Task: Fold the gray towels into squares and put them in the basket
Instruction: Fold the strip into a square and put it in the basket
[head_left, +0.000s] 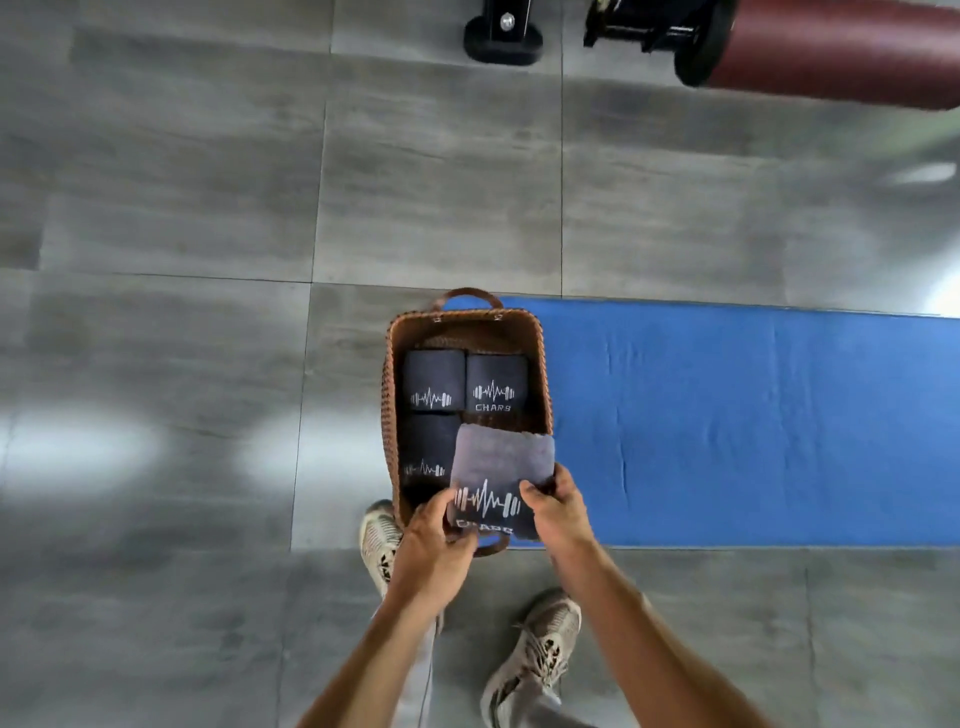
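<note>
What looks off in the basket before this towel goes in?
Nothing stands out. Three folded towels lie flat and squared in the basket; the hands hold the fourth towel over the empty corner.

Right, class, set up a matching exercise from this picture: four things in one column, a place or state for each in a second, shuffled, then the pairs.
1. folded towel
2. basket
3. blue mat
4. shoes

A. on the person's feet
B. gripped by both hands
C. lying flat on the floor
D. holding three folded towels

Pairs: 1-B, 2-D, 3-C, 4-A
</note>
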